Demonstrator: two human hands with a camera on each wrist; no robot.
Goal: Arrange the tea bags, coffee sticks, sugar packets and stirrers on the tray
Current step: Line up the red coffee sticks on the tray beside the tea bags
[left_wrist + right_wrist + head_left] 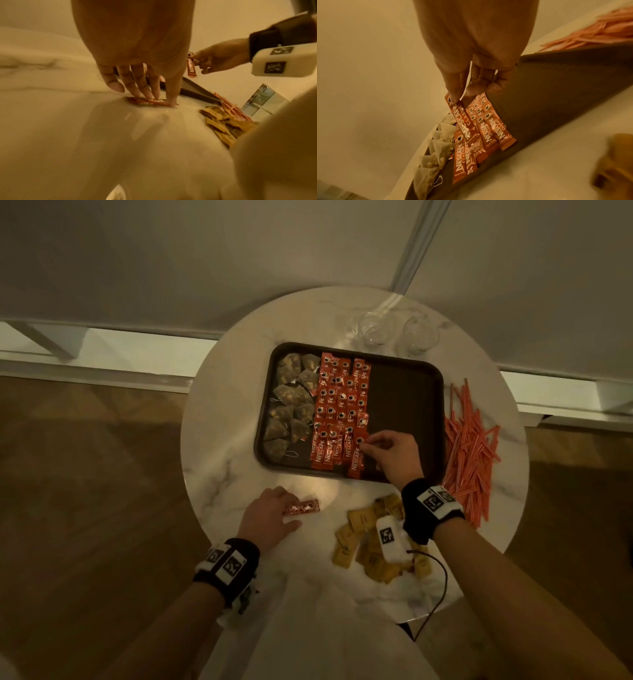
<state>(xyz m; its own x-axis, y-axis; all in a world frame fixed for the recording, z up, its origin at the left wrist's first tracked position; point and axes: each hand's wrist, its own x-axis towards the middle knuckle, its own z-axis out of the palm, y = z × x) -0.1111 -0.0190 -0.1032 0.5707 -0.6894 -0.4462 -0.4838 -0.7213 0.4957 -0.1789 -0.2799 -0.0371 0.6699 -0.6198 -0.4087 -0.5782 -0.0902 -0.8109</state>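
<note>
Working through the coffee sticks, I am pinching one (pixel 462 119) in my right hand (pixel 390 453) over the half-filled tray (pixel 404 405) while my left hand (pixel 270 518) presses flat on the last loose stick (pixel 303 507), sugar packets (pixel 359 542) and stirrers (pixel 469 446) still waiting on the table (pixel 219 419) beside the tea bags (pixel 291 402) already placed.

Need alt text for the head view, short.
Right hand pinches a Nescafe coffee stick over a dark tray holding tea bags and coffee sticks; left hand rests on another stick on the marble table.
</note>
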